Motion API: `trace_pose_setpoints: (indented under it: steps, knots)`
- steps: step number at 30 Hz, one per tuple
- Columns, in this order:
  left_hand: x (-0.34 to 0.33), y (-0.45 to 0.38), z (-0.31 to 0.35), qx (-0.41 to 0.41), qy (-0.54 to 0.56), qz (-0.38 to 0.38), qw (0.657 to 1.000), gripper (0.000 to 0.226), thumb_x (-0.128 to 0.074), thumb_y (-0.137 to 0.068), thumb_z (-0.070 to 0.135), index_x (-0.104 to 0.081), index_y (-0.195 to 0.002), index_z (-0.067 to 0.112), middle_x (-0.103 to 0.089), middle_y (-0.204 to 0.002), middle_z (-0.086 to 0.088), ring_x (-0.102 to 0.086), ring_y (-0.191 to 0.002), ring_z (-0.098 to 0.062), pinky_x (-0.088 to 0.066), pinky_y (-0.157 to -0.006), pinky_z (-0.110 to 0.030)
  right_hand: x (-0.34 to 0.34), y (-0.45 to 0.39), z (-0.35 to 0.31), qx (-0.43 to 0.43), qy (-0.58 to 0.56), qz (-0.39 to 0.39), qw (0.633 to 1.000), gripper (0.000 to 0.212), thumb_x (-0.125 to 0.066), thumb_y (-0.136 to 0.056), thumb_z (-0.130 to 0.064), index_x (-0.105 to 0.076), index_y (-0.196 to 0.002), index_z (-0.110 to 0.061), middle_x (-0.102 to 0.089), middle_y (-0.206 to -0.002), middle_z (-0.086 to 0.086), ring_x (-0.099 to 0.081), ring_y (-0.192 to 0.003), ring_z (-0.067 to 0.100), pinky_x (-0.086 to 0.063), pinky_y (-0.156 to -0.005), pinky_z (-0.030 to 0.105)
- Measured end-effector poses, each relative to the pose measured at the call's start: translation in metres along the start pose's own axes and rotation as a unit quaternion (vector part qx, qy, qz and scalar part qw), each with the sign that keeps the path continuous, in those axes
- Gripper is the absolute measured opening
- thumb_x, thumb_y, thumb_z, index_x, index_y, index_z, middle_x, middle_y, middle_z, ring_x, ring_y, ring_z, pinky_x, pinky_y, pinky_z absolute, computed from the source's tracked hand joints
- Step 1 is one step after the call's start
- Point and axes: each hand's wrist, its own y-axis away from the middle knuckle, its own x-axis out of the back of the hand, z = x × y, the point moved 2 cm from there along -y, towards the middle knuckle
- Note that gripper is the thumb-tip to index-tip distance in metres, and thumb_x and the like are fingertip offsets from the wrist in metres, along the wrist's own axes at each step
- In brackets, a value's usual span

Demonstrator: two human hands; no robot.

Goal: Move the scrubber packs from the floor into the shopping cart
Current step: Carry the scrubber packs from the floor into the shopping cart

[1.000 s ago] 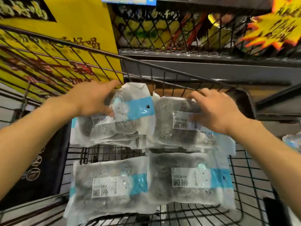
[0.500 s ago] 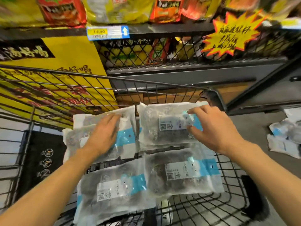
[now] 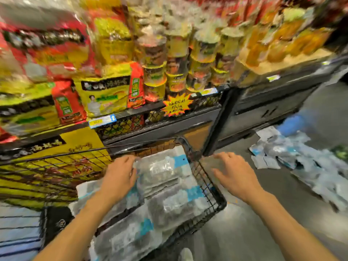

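With several scrubber packs (image 3: 162, 178) already stacked in the shopping cart (image 3: 211, 187) and more packs (image 3: 301, 159) heaped on the floor (image 3: 263, 213) to the right, best to turn fully toward the heap, stoop low, and gather a flat stack from underneath so nothing slips. Left hand (image 3: 118, 178): fingers loosely spread, resting on the edge of the top pack in the cart, apparently not gripping, though blurred. Right hand (image 3: 235, 176): spread, empty, hovering just outside the cart's right rim, toward the heap.
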Motion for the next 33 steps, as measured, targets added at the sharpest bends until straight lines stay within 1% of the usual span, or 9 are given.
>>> trace_pose_setpoints:
  steps: [4, 7, 11, 14, 17, 20, 22, 27, 33]
  knots:
    - [0.033, -0.016, 0.093, -0.087, 0.005, -0.053, 0.995, 0.036, -0.06, -0.097, 0.022, -0.059, -0.132, 0.019, -0.061, -0.131, -0.005, -0.06, -0.118, -0.031, -0.051, -0.095, -0.046, 0.066, 0.077, 0.091, -0.109, -0.029, 0.058, 0.992, 0.049, -0.059, -0.097, -0.047, -0.053, -0.141, -0.025, -0.058, -0.138, 0.003, -0.051, -0.13, 0.028, -0.045, -0.102, 0.041]
    - [0.043, -0.044, 0.191, -0.167, 0.033, -0.05, 0.984, 0.036, -0.059, -0.096, 0.022, -0.059, -0.133, 0.026, -0.058, -0.134, 0.001, -0.059, -0.118, -0.027, -0.05, -0.096, -0.046, 0.103, 0.132, 0.168, -0.186, -0.051, 0.111, 0.975, 0.047, -0.06, -0.096, -0.047, -0.053, -0.139, -0.028, -0.059, -0.137, 0.0, -0.052, -0.129, 0.025, -0.044, -0.102, 0.039]
    - [0.047, -0.077, 0.367, -0.296, 0.019, -0.037, 0.954, 0.041, -0.056, -0.099, 0.029, -0.053, -0.14, 0.029, -0.053, -0.144, 0.004, -0.054, -0.126, -0.023, -0.048, -0.102, -0.042, 0.13, 0.19, 0.267, -0.279, -0.066, 0.147, 0.947, 0.049, -0.062, -0.095, -0.047, -0.053, -0.139, -0.027, -0.061, -0.136, 0.004, -0.053, -0.129, 0.028, -0.045, -0.1, 0.039]
    - [0.037, -0.089, 0.503, -0.382, 0.019, -0.044, 0.923, 0.046, -0.057, -0.099, 0.032, -0.051, -0.144, 0.026, -0.05, -0.148, 0.002, -0.052, -0.131, -0.023, -0.047, -0.105, -0.041, 0.144, 0.228, 0.34, -0.322, -0.087, 0.169, 0.928, 0.052, -0.063, -0.093, -0.049, -0.053, -0.14, -0.028, -0.06, -0.139, 0.003, -0.053, -0.131, 0.027, -0.046, -0.101, 0.038]
    - [0.02, -0.09, 0.617, -0.455, 0.036, -0.061, 0.888, 0.045, -0.057, -0.097, 0.031, -0.053, -0.141, 0.022, -0.053, -0.144, -0.001, -0.055, -0.128, -0.027, -0.048, -0.102, -0.043, 0.16, 0.261, 0.412, -0.373, -0.097, 0.171, 0.907, 0.053, -0.064, -0.094, -0.051, -0.052, -0.141, -0.029, -0.059, -0.139, 0.004, -0.053, -0.13, 0.028, -0.045, -0.099, 0.037]
    - [0.012, -0.096, 0.697, -0.481, 0.069, -0.051, 0.873, 0.042, -0.057, -0.097, 0.028, -0.056, -0.138, 0.019, -0.059, -0.139, -0.003, -0.058, -0.124, -0.027, -0.049, -0.101, -0.042, 0.172, 0.28, 0.477, -0.402, -0.114, 0.184, 0.89, 0.055, -0.064, -0.091, -0.051, -0.052, -0.14, -0.028, -0.058, -0.142, 0.004, -0.053, -0.131, 0.028, -0.045, -0.104, 0.039]
    - [0.005, -0.109, 0.735, -0.49, 0.066, -0.042, 0.868, 0.044, -0.057, -0.098, 0.028, -0.054, -0.141, 0.02, -0.058, -0.14, -0.003, -0.057, -0.125, -0.027, -0.049, -0.101, -0.042, 0.18, 0.283, 0.511, -0.415, -0.127, 0.189, 0.881, 0.054, -0.066, -0.091, -0.051, -0.053, -0.138, -0.028, -0.059, -0.14, 0.003, -0.055, -0.129, 0.028, -0.047, -0.101, 0.04]
    - [-0.04, -0.157, 0.804, -0.471, 0.01, -0.092, 0.877, 0.049, -0.054, -0.101, 0.033, -0.046, -0.148, 0.023, -0.05, -0.15, -0.003, -0.052, -0.132, -0.027, -0.046, -0.104, -0.041, 0.194, 0.266, 0.585, -0.425, -0.128, 0.188, 0.876, 0.051, -0.065, -0.092, -0.048, -0.053, -0.138, -0.028, -0.059, -0.14, 0.001, -0.054, -0.129, 0.027, -0.047, -0.1, 0.038]
    - [-0.101, -0.221, 0.903, -0.498, -0.041, -0.134, 0.856, 0.05, -0.052, -0.101, 0.035, -0.044, -0.149, 0.024, -0.048, -0.151, -0.002, -0.051, -0.133, -0.027, -0.045, -0.105, -0.043, 0.21, 0.222, 0.694, -0.447, -0.133, 0.173, 0.868, 0.055, -0.062, -0.092, -0.052, -0.05, -0.14, -0.029, -0.057, -0.142, 0.001, -0.052, -0.131, 0.026, -0.046, -0.103, 0.041]
